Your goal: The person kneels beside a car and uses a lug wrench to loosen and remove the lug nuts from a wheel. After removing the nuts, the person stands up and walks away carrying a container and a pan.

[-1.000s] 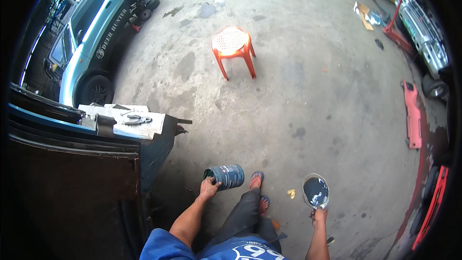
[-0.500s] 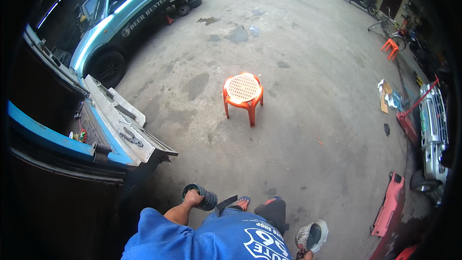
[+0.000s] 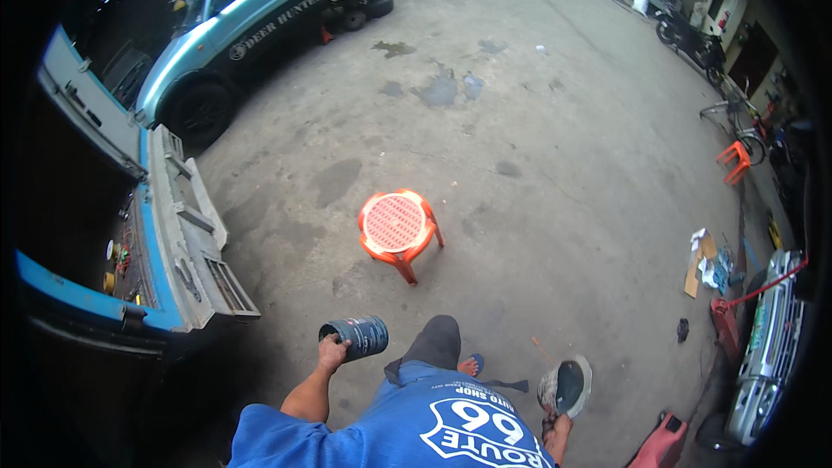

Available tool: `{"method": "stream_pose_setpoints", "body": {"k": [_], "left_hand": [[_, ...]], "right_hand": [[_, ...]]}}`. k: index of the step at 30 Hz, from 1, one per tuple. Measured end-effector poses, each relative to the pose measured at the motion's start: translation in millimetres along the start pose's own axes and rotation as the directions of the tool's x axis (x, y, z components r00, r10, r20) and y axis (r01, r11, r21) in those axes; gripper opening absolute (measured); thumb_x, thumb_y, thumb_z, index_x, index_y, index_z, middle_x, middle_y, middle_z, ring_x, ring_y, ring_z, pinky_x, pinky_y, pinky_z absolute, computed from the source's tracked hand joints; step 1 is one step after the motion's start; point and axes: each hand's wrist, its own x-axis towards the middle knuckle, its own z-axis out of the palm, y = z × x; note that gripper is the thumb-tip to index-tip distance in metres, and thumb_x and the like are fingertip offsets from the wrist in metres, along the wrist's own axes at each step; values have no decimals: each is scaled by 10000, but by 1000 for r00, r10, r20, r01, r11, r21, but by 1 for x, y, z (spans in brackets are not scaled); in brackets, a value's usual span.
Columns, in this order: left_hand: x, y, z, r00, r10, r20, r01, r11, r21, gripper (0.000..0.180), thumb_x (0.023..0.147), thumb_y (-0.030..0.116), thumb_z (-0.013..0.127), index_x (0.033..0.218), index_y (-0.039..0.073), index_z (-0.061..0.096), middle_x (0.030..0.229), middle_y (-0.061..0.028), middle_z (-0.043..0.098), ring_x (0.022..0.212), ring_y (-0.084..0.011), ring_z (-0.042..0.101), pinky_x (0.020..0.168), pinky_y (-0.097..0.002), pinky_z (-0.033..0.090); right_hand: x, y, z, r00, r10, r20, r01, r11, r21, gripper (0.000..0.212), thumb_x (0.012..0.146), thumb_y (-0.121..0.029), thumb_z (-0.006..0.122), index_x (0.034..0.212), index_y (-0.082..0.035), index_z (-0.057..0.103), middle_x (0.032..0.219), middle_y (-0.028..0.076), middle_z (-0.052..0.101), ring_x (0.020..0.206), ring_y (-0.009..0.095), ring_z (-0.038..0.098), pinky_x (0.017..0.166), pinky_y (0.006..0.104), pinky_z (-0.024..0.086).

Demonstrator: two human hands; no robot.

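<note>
My left hand is closed around one end of a dark blue cylindrical can, which lies tilted sideways with its far end pointing right. Over on the right, my right hand grips a worn, whitish round container, its wide mouth showing a dark inside. Whether anything is in that container I cannot tell. Ahead of me, between the two hands, stands an orange plastic stool with a perforated round seat; neither hand touches it.
A light-blue vehicle is parked at the far left. Nearer, an opened blue truck body with a grey panel juts in. On the right are a red floor jack, a silver bumper, cardboard and another orange stool.
I have stepped forward, so the orange stool now appears closer and further left. My right hand and the whitish container have come further into view. Both hands keep their holds.
</note>
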Motion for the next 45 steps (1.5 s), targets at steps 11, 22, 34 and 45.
{"method": "stream_pose_setpoints", "body": {"k": [11, 22, 34, 45], "left_hand": [[114, 268, 90, 980, -59, 188, 28, 986, 167, 479, 805, 194, 749, 1182, -74, 626, 1139, -251, 663, 1040, -341, 644, 919, -388, 479], [317, 526, 117, 975, -39, 220, 65, 992, -112, 413, 854, 110, 704, 1171, -127, 586, 1073, -233, 674, 978, -301, 650, 888, -377, 491], [561, 799, 167, 961, -270, -52, 255, 946, -203, 530, 828, 238, 738, 1230, -76, 596, 1231, -255, 625, 1154, -369, 604, 988, -386, 461], [851, 1128, 118, 977, -204, 60, 199, 977, 83, 445, 816, 296, 722, 1143, -3, 678, 1160, -236, 660, 1136, -357, 612, 986, -395, 462]], "right_hand": [[76, -316, 306, 985, -151, 79, 152, 988, -10, 190, 946, -122, 436, 999, -3, 574, 702, 52, 544, 553, 130, 483, 503, 320, 451], [157, -531, 636, 961, -131, 244, 165, 978, -125, 167, 939, -110, 451, 962, 11, 563, 693, 50, 540, 517, 121, 461, 469, 335, 452], [207, -793, 1058, 906, -1, 424, 124, 957, -263, 119, 932, -83, 434, 973, -27, 530, 686, 42, 509, 496, 116, 423, 468, 324, 412], [191, -1004, 1461, 886, -78, 457, 188, 961, -202, 93, 917, -63, 420, 970, -56, 496, 677, 35, 499, 494, 101, 410, 463, 288, 364]]}}
